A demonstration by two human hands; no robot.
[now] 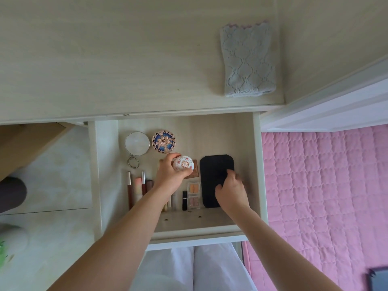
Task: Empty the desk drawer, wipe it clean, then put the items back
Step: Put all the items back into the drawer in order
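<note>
White patterned compact pinched in my left hand; my right hand curls onto the black case by the drawer right wall; lifting both risks dropping one.

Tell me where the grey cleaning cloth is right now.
In the head view the folded grey cloth lies on the desk top, upper right, near its right edge, behind the open drawer; neither hand touches it.

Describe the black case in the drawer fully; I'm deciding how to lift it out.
The black case is a flat, matte, dark rectangle with rounded corners, lying flat on the drawer floor at the right side, long axis front to back. The right hand lies over its near right part, fingers curled at its edge. Small palettes sit to its left.
</note>
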